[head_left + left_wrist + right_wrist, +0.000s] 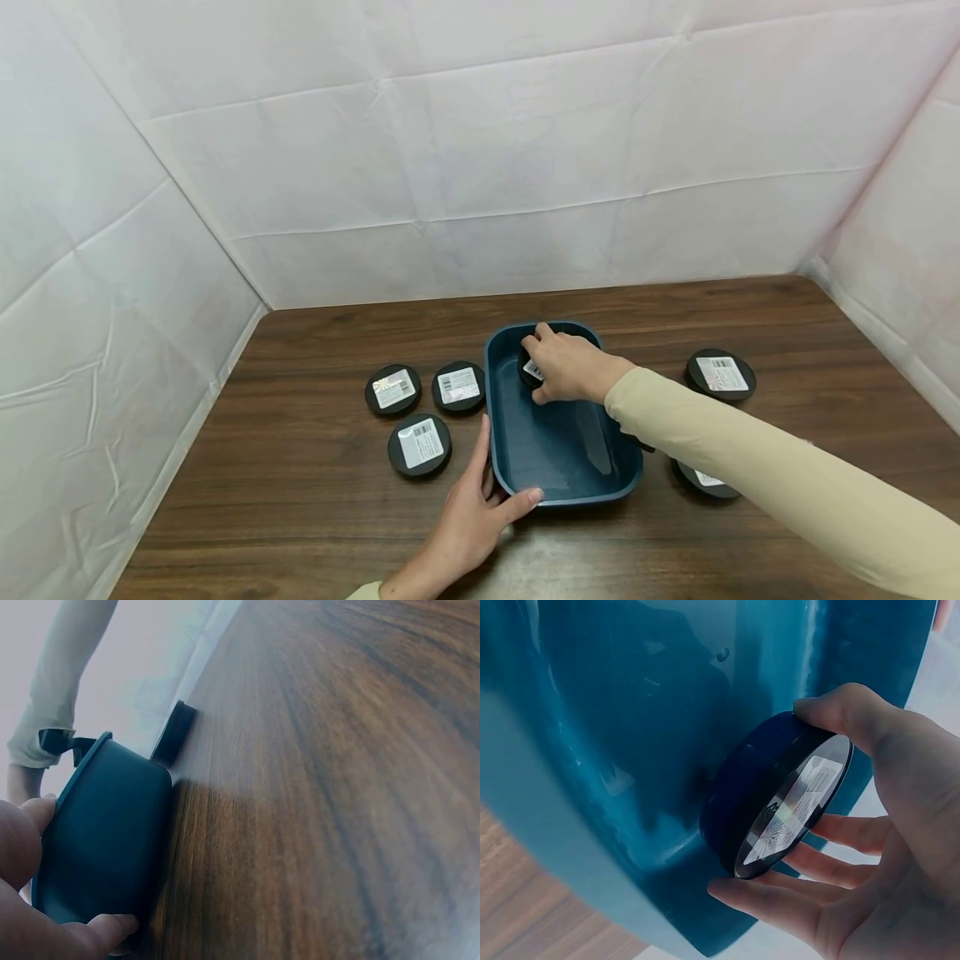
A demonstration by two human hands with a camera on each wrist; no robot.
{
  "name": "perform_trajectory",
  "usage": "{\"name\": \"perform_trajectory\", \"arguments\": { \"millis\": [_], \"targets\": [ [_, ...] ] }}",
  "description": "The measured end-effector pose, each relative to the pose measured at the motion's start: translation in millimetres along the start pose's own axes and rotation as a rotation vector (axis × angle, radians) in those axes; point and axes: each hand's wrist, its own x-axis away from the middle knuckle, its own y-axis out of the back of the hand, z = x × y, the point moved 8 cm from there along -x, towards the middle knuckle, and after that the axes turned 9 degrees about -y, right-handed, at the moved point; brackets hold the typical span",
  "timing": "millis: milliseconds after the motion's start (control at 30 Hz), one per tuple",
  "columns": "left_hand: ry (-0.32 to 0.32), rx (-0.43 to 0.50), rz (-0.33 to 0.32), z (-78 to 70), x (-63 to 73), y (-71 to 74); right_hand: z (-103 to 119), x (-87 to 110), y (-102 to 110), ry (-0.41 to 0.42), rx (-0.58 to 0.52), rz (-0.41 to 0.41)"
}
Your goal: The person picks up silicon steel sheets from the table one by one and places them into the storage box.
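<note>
In the head view the light is soft and fairly bright, whitening the cloth [525, 142]. Pale glare lies on the near part of the brown surface [300, 433], and a soft shadow edges the tub [551, 454]. The left wrist view is hazy and bluish, the cloth washed out, with glare toward the lower right corner. The right wrist view is dimmer and blue-tinted, with glossy streaks inside the tub and a sheen on the label [795, 811].

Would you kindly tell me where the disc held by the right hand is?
In the head view, the labelled black disc is inside the blue tray, toward its far left corner, gripped by the right hand.
</note>
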Motion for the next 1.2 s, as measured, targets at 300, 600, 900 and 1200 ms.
{"name": "perform_trajectory", "arguments": {
  "millis": [300, 600, 900, 1200],
  "targets": [
    [0.000, 0.001, -0.001, 0.4, 0.5, -0.2, 5.6, -4.9, -1.2, 0.003, 0.007, 0.028],
    [-0.005, 0.033, 0.006, 0.7, -0.1, -1.0, 7.6, -9.4, -4.6, -0.008, 0.018, 0.049],
    [0.004, 0.016, 0.005, 0.8, -0.3, -0.2, 9.9, -10.3, -9.1, -0.027, 0.067, 0.063],
    [0.005, -0.007, 0.003, 0.6, 0.1, 0.3, 10.5, -12.2, -12.9, -0.036, 0.076, 0.088]
  ]
}}
